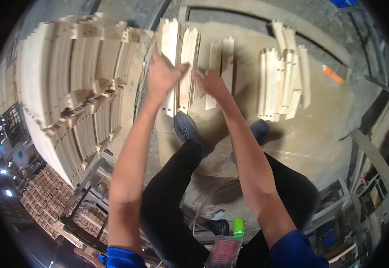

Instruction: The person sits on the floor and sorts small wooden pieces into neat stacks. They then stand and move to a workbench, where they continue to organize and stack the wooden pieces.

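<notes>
My left hand [162,77] lies over the left edge of a long pale bundle of wooden slats [170,40], fingers stretched and thumb spread to the right. I cannot tell how firmly it touches them. Beside it on the right is a second slat bundle [188,49]. My right hand [211,83] is between that bundle and a shorter wooden slat [215,53], its fingers somewhat apart and a little blurred. No piece shows lifted in it. Another upright slat [227,58] lies just right of that. Several holes show at the slats' near ends.
Tall stacks of slats [56,67] stand at the left. More slats [277,85] lie on the brown board [328,116] at right, near an orange object [333,74]. My shoes [185,127] rest on the board. Metal frames [373,152] line the right; another person's arm [87,257] shows lower left.
</notes>
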The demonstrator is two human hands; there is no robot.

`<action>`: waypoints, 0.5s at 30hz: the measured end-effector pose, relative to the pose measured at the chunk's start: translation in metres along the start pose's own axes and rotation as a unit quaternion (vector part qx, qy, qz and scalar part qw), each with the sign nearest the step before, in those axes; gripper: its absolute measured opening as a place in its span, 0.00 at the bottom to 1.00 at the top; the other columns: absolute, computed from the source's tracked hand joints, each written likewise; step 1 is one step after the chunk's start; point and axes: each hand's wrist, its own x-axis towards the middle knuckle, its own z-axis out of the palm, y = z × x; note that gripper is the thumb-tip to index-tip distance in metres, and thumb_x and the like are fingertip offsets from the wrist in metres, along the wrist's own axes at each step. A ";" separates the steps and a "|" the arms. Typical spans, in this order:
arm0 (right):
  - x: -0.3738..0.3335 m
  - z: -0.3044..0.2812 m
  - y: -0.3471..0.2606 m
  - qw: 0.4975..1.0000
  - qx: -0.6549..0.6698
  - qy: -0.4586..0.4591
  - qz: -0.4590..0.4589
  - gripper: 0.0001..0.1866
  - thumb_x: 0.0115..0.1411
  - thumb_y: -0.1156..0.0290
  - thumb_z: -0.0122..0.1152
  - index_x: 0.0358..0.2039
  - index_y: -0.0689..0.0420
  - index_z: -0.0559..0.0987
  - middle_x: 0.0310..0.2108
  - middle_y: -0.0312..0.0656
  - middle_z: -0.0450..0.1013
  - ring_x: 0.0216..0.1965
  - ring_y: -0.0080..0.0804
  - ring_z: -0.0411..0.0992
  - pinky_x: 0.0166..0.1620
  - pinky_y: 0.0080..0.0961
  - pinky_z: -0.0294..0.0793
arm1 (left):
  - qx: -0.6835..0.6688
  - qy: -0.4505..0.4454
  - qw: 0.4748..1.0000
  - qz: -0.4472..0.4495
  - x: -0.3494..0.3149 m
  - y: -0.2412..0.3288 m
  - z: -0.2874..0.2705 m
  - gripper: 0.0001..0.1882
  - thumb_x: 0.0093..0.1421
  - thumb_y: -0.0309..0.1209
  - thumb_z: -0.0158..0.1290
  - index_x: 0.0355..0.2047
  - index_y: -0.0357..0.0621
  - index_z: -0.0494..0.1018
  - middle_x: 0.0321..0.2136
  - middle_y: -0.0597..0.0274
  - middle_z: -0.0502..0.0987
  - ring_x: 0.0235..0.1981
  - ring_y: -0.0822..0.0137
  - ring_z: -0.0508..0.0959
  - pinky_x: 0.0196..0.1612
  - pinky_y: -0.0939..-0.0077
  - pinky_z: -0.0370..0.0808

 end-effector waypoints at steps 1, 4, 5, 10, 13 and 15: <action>0.024 0.005 -0.001 1.000 0.011 0.009 -0.003 0.44 0.55 0.34 0.53 0.47 0.71 0.74 0.46 0.63 0.72 0.48 0.55 0.73 0.50 0.43 0.71 | -0.002 -0.014 1.000 -0.010 0.016 0.004 0.006 0.49 0.45 0.42 0.64 0.59 0.30 0.51 0.43 0.26 0.72 0.47 0.36 0.74 0.51 0.55 0.71; 0.066 0.028 0.022 0.991 -0.008 0.108 -0.084 0.38 0.56 0.39 0.55 0.42 0.70 0.77 0.36 0.60 0.75 0.41 0.55 0.74 0.46 0.40 0.72 | -0.023 -0.040 0.999 0.020 0.028 0.004 0.023 0.34 0.48 0.33 0.62 0.48 0.31 0.55 0.37 0.29 0.75 0.39 0.37 0.77 0.46 0.56 0.74; 0.071 0.031 0.018 0.989 -0.012 0.105 -0.102 0.38 0.56 0.40 0.55 0.43 0.70 0.77 0.34 0.59 0.75 0.38 0.55 0.74 0.45 0.38 0.73 | -0.024 -0.022 0.999 0.033 0.029 -0.005 0.022 0.32 0.48 0.32 0.61 0.47 0.32 0.55 0.36 0.30 0.75 0.37 0.37 0.78 0.45 0.56 0.75; 0.065 0.048 0.001 0.957 -0.055 0.244 -0.148 0.27 0.57 0.46 0.58 0.32 0.63 0.81 0.40 0.57 0.72 0.45 0.49 0.70 0.45 0.47 0.70 | -0.077 -0.003 0.994 0.071 0.029 -0.022 0.019 0.34 0.49 0.22 0.61 0.53 0.34 0.56 0.42 0.43 0.76 0.42 0.56 0.79 0.46 0.67 0.74; 0.067 0.042 -0.009 0.941 -0.101 0.273 -0.170 0.23 0.58 0.52 0.59 0.32 0.63 0.82 0.41 0.56 0.72 0.47 0.49 0.68 0.49 0.43 0.70 | -0.103 -0.031 0.993 0.053 0.036 -0.016 0.015 0.33 0.50 0.21 0.60 0.53 0.34 0.55 0.42 0.42 0.76 0.43 0.57 0.79 0.46 0.68 0.74; 0.064 0.036 -0.024 0.953 -0.068 0.242 -0.167 0.21 0.58 0.56 0.59 0.28 0.66 0.81 0.46 0.56 0.69 0.51 0.50 0.65 0.53 0.40 0.68 | -0.108 -0.019 0.990 0.086 0.040 -0.020 0.012 0.32 0.50 0.22 0.60 0.52 0.34 0.55 0.39 0.40 0.76 0.40 0.52 0.79 0.44 0.65 0.75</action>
